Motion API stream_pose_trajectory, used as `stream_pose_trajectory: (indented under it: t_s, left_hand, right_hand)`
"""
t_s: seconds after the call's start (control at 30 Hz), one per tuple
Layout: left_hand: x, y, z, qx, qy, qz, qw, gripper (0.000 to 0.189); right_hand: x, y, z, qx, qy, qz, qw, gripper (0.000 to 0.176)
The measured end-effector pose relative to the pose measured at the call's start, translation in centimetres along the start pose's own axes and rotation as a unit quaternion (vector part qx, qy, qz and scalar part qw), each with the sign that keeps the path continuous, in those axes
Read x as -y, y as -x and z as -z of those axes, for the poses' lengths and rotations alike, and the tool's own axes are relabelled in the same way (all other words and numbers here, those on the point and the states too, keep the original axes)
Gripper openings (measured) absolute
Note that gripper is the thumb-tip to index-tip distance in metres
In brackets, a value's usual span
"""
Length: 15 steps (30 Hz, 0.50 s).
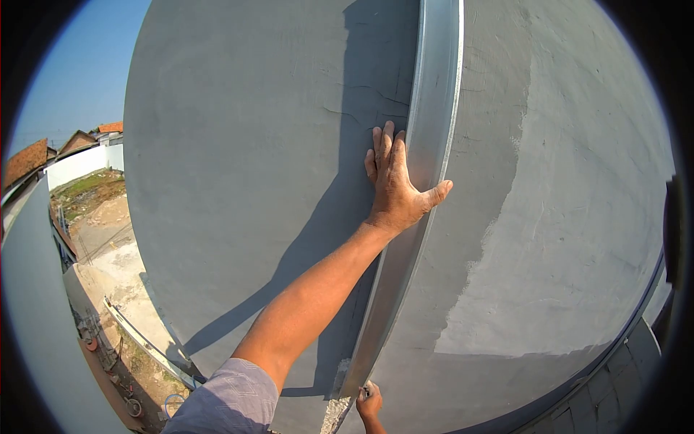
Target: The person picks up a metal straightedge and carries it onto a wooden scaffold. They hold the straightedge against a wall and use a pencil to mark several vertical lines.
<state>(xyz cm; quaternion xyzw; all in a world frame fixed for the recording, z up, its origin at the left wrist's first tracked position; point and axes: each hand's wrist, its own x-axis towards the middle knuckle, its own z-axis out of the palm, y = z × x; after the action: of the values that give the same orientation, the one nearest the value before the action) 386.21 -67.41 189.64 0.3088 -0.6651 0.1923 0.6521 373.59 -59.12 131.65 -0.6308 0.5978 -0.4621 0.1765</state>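
1. Metal strip [436,79], long, silver and shiny, is seen under the left hand [399,192], along the grey wall [238,145].
2. It is touched by that hand, spread wide.
3. Below, the right hand [370,402] is curled near its end; its grip cannot be told.

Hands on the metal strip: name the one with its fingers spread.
The left hand, higher up the metal strip; the right hand, near its lower end, has curled fingers.

Sunlit grey wall [231,145] with a paler patch [564,217], orange-tiled roofs [26,160] under blue sky [79,58].
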Motion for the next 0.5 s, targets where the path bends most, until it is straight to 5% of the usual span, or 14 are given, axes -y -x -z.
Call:
stream_pose_trajectory:
  t_s: [0.5]
  left_hand:
    - [1.3, 0.7, -0.8, -0.066, -0.011, -0.061, 0.996, 0.104]
  right_hand:
    - [-0.1, -0.2, 0.4, 0.001, -0.001, 0.027, 1.000, 0.035]
